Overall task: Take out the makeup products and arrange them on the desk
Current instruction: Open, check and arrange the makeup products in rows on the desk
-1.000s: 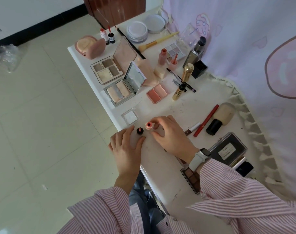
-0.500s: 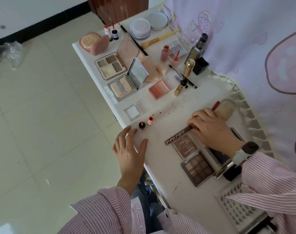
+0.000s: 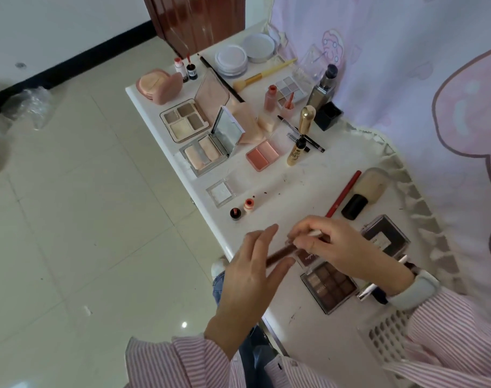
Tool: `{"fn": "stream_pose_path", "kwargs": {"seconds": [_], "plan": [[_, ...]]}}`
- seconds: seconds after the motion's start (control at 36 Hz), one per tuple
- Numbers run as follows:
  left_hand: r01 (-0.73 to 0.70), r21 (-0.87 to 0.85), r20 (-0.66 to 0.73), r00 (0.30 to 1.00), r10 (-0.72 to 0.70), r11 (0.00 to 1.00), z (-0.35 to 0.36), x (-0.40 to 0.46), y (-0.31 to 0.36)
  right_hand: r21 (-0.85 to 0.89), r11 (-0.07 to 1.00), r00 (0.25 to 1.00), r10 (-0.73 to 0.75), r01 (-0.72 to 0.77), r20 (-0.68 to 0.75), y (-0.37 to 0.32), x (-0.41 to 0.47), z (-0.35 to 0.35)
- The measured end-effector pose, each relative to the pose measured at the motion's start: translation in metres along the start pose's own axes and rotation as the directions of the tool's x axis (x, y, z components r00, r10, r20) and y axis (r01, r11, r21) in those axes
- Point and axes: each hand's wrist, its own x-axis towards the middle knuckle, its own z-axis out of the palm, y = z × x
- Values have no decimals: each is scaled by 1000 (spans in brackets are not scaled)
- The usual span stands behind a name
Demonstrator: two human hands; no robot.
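Above the white desk's (image 3: 266,189) front edge my right hand (image 3: 342,249) pinches a thin brown pencil (image 3: 280,253) with a white end. My left hand (image 3: 252,270) meets it, with the pencil's brown end lying between the thumb and the nearly straight fingers. Just under my right hand lies an open brown eyeshadow palette (image 3: 329,287). Two small round pots, one dark (image 3: 235,213) and one orange (image 3: 248,205), stand left of my hands. Further back, open palettes (image 3: 184,121), a pink blush pan (image 3: 262,156), a gold tube (image 3: 296,151) and a brush (image 3: 262,75) are laid out.
A red pencil (image 3: 343,193) and a capped beige bottle (image 3: 364,191) lie right of my hands, beside a black box (image 3: 385,239). A white perforated basket (image 3: 387,340) sits at the desk's near right. A pink curtain (image 3: 406,79) hangs behind. Tiled floor (image 3: 84,219) lies to the left.
My right hand left the orange pot, reached right to the palette, then came back to the middle holding the brown pencil. My left hand lifted off the desk to meet it.
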Motion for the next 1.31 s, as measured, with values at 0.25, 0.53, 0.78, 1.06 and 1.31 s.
{"fn": "stream_pose_path", "kwargs": {"seconds": [0.25, 0.53, 0.78, 1.06, 1.31], "plan": [[46, 67, 47, 998, -49, 997, 5, 5, 13, 21, 995, 884, -74, 94, -461, 0, 3, 31], [139, -131, 296, 951, -95, 982, -13, 15, 12, -17, 1000, 974, 17, -21, -228, 1, -7, 4], [132, -50, 262, 958, -115, 990, -10, 22, 14, 125, 992, 958, 41, -5, -282, -3, -8, -10], [178, -45, 262, 952, -160, 983, -16, 30, 17, 192, 980, 964, 105, -58, -245, -4, -6, -13], [256, -113, 303, 929, -212, 960, -18, 30, 14, 310, 950, 945, 126, -27, -303, -9, -1, -19]]}}
